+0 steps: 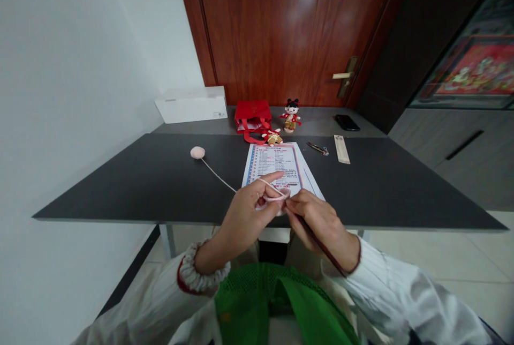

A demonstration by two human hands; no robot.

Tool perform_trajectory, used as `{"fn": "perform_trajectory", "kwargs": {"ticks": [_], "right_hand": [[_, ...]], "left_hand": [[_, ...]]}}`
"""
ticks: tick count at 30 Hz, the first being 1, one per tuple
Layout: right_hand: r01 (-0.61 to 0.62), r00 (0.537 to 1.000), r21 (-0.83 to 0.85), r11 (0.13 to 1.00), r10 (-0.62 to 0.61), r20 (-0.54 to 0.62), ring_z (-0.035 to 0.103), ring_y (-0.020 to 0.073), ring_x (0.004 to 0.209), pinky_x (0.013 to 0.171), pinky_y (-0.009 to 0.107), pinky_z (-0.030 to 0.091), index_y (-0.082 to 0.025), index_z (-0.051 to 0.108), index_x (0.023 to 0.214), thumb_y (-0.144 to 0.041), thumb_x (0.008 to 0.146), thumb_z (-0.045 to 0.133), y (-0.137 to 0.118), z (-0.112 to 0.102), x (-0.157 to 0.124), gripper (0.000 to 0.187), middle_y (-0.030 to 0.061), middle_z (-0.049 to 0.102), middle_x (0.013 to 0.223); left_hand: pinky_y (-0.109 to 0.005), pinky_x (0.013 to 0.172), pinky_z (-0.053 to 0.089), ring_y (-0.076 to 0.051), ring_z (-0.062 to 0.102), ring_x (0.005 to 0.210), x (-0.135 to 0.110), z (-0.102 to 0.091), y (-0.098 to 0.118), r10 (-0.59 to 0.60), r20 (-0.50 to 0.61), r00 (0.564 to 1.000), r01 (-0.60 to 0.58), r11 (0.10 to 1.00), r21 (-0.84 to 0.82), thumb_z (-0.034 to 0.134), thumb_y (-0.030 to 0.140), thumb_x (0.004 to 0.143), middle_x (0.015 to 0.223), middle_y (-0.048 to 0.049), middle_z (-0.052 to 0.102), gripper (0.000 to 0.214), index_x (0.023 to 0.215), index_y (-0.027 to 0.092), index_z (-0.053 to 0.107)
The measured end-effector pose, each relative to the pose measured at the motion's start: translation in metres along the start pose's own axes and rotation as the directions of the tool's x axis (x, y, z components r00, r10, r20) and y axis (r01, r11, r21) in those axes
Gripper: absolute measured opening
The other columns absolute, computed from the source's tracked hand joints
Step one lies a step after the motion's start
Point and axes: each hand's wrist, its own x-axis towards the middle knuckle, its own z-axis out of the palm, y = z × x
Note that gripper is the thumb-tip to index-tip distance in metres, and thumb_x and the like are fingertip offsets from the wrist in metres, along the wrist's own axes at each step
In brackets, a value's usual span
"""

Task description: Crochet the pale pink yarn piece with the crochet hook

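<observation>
My left hand [249, 207] pinches a small pale pink crochet piece [284, 195] between thumb and fingers, its index finger stretched out with yarn over it. From there the pale yarn [219, 176] runs across the table to a small pink yarn ball [197, 152]. My right hand [319, 216] is closed round a crochet hook with a dark brown handle [321, 246], its tip end meeting the piece. Fingers partly hide the piece and the hook's tip. Beneath both hands lies a printed pattern sheet [277, 160].
Behind the sheet are a red gift bag [252, 112], a crocheted doll part [272, 136] and a standing crocheted doll [290, 115]. Small scissors [317, 148], a cream card strip [341, 149] and a black phone [347, 122] lie right. A white box [193, 106] stands back left on the dark table [160, 184].
</observation>
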Motion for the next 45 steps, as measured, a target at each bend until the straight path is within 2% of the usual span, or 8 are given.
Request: {"fn": "perform_trajectory", "kwargs": {"ticks": [10, 15, 23, 29, 38, 40, 42, 45], "right_hand": [[0.293, 0.951, -0.254, 0.922, -0.253, 0.18, 0.049, 0.0168, 0.065, 0.054, 0.029, 0.041, -0.016, 0.055, 0.092, -0.006, 0.091, 0.045, 0.011, -0.018, 0.0, 0.014, 0.0066, 0.06, 0.073], [0.139, 0.987, -0.337, 0.931, -0.101, 0.127, 0.051, 0.0183, 0.066, 0.055, 0.03, 0.042, -0.013, 0.056, 0.091, -0.005, 0.09, 0.046, -0.003, -0.011, -0.001, 0.013, 0.0081, 0.06, 0.072], [-0.187, 0.975, 0.098, 0.977, 0.173, 0.138, 0.056, 0.0148, 0.067, 0.06, 0.027, 0.045, -0.017, 0.054, 0.086, -0.008, 0.089, 0.049, -0.014, -0.038, 0.0, 0.011, 0.0042, 0.061, 0.074], [-0.586, 0.798, 0.414, 0.696, 0.584, 0.149, 0.048, 0.0103, 0.055, 0.048, 0.023, 0.036, -0.018, 0.058, 0.074, -0.023, 0.087, 0.059, -0.005, -0.048, -0.001, 0.014, -0.001, 0.058, 0.064], [-0.489, 0.674, 0.87, 0.061, 0.66, 0.332, 0.043, 0.0072, 0.041, 0.038, 0.018, 0.033, -0.02, 0.049, 0.072, -0.027, 0.083, 0.062, 0.005, -0.013, 0.002, 0.019, -0.0053, 0.056, 0.055], [-0.458, 0.7, 0.867, 0.195, 0.681, 0.216, 0.046, 0.0088, 0.045, 0.041, 0.02, 0.036, -0.021, 0.049, 0.075, -0.029, 0.086, 0.058, -0.002, -0.001, -0.002, 0.017, -0.0048, 0.055, 0.058], [-0.423, 0.769, 0.725, 0.544, 0.639, -0.031, 0.05, 0.0108, 0.053, 0.048, 0.023, 0.041, -0.022, 0.051, 0.08, -0.024, 0.089, 0.055, -0.007, 0.007, -0.008, 0.01, -0.0026, 0.057, 0.064], [-0.236, 0.943, 0.156, 0.959, 0.265, -0.201, 0.055, 0.0158, 0.067, 0.059, 0.029, 0.044, -0.022, 0.056, 0.091, -0.011, 0.085, 0.057, -0.005, 0.013, -0.017, 0.013, 0.0025, 0.061, 0.074]], "left_hand": [[-0.038, 0.091, 0.04, -0.023, 0.059, 0.102, 0.005, 0.001, -0.004, -0.261, 0.218, 0.94, 0.336, 0.808, -0.484, 0.068, 0.015, 0.067, 0.098, -0.0081, 0.068, 0.006, 0.067, 0.015, 0.062], [-0.033, 0.099, 0.036, -0.022, 0.053, 0.116, 0.007, 0.0, 0.001, -0.136, 0.05, 0.989, 0.145, 0.952, -0.269, 0.065, 0.014, 0.071, 0.121, -0.0079, 0.063, 0.008, 0.064, 0.016, 0.063], [-0.034, 0.09, 0.045, -0.022, 0.066, 0.099, 0.006, -0.007, 0.003, -0.056, 0.059, 0.997, 0.063, 0.989, -0.13, 0.066, 0.015, 0.073, 0.134, -0.0109, 0.056, 0.009, 0.068, 0.015, 0.059], [-0.035, 0.092, 0.045, -0.023, 0.066, 0.101, 0.005, -0.009, 0.003, -0.061, 0.1, 0.993, 0.068, 0.995, -0.074, 0.065, 0.015, 0.076, 0.103, -0.0088, 0.071, 0.001, 0.076, 0.016, 0.064], [-0.034, 0.09, 0.044, -0.02, 0.064, 0.097, 0.003, -0.003, 0.002, -0.105, 0.134, 0.985, 0.138, 0.952, -0.272, 0.067, 0.012, 0.072, 0.086, -0.0037, 0.07, 0.023, 0.093, 0.019, 0.068], [-0.034, 0.09, 0.043, -0.019, 0.063, 0.092, 0.003, 0.002, 0.002, -0.12, 0.121, 0.985, 0.153, 0.938, -0.31, 0.067, 0.012, 0.071, 0.082, -0.0027, 0.069, 0.026, 0.096, 0.019, 0.067], [-0.035, 0.09, 0.042, -0.018, 0.062, 0.088, 0.002, 0.006, 0.002, -0.136, 0.1, 0.986, 0.163, 0.923, -0.349, 0.067, 0.012, 0.071, 0.077, -0.0012, 0.066, 0.023, 0.094, 0.018, 0.068], [-0.034, 0.092, 0.038, -0.017, 0.059, 0.087, 0.002, 0.01, 0.001, -0.15, 0.063, 0.987, 0.163, 0.906, -0.392, 0.067, 0.013, 0.071, 0.07, 0.0009, 0.061, 0.01, 0.08, 0.017, 0.067]]}}
